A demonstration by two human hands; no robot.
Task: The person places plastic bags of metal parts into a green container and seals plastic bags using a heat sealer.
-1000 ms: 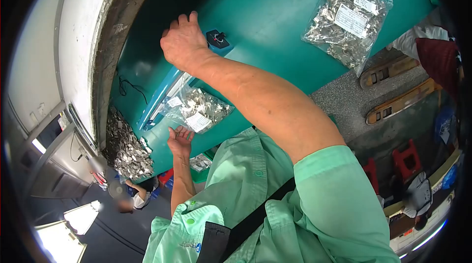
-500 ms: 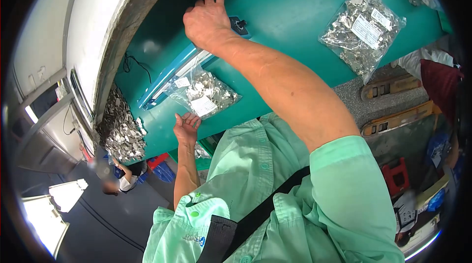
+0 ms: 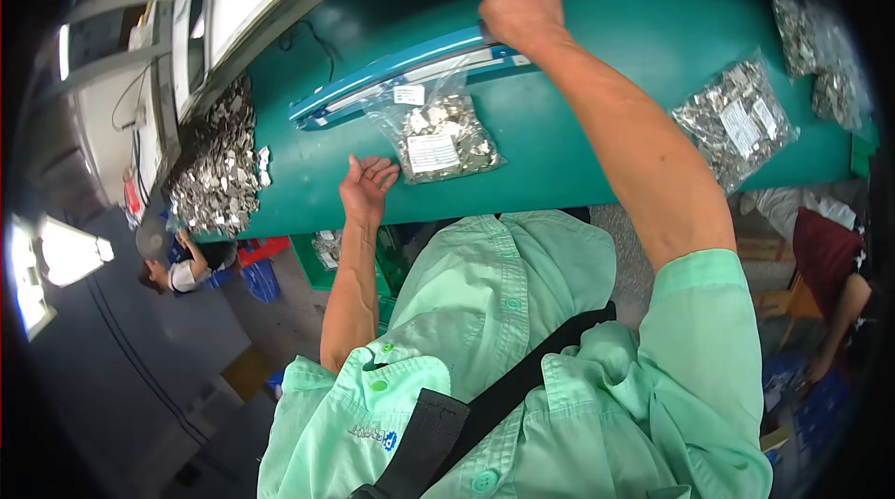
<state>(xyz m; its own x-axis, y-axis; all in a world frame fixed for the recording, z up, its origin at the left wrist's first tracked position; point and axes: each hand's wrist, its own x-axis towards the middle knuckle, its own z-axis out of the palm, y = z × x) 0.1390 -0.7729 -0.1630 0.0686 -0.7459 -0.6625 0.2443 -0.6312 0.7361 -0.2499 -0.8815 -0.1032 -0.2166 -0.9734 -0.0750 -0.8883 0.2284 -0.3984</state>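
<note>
A long blue bag sealer (image 3: 373,87) lies across the green table, with the upper edge of a clear plastic bag (image 3: 451,137) reaching over it. Small silvery metal pieces and white paper labels fill that bag. My right hand (image 3: 524,9) is closed, its fingers curled over the sealer's right end; part of that end is hidden beneath it. Just left of the bag, my left hand (image 3: 370,186) is open, palm turned up and fingers loosely bent, with nothing in it.
A heap of loose metal pieces (image 3: 216,168) lies at the table's left end. Another labelled bag (image 3: 736,121) rests at right, with further bags (image 3: 816,61) beyond. Under the table edge is a green crate (image 3: 312,261). Other people are at far left and far right.
The view has turned, so the sealer and table look more level. My right hand has shifted toward the sealer's right end. My left hand stays beside the bag, fingers still apart.
</note>
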